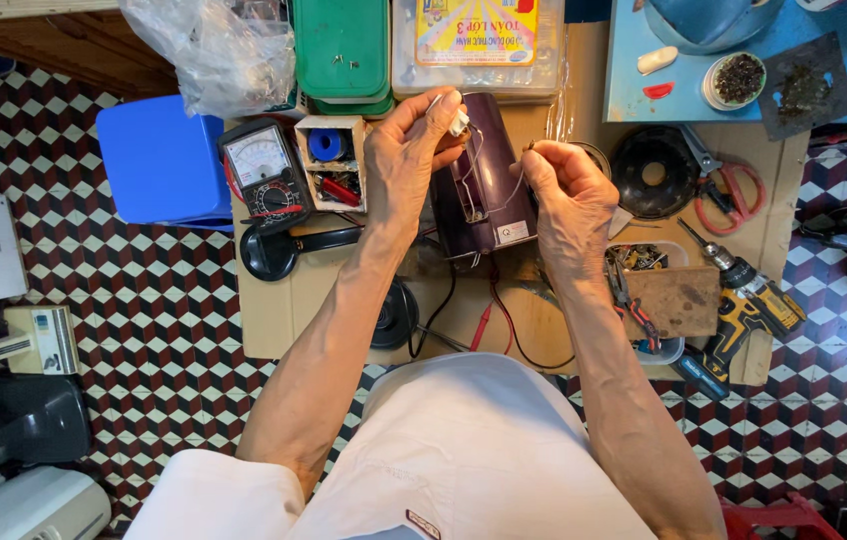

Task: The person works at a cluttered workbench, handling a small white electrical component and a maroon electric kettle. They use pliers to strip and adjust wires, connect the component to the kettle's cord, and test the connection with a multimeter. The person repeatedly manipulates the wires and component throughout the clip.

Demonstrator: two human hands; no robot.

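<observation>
- Purple appliance housing [489,185] lying on cardboard-covered table [274,310], just under both hands.
- Left hand [409,150] pinching small white part [459,123] above housing.
- Right hand [569,200] pinching thin wire [514,190].
- Multimeter [262,172] at left; yellow drill [749,305] at right.

The cardboard work surface [274,310] was crowded: a multimeter [262,172] and small parts box [332,162] hemmed the left hand [406,150], while scissors [726,192], a cordless drill [744,300] and a tub of tools [656,300] blocked the right hand [569,205]. Bare cardboard lay only at the near left corner.
</observation>
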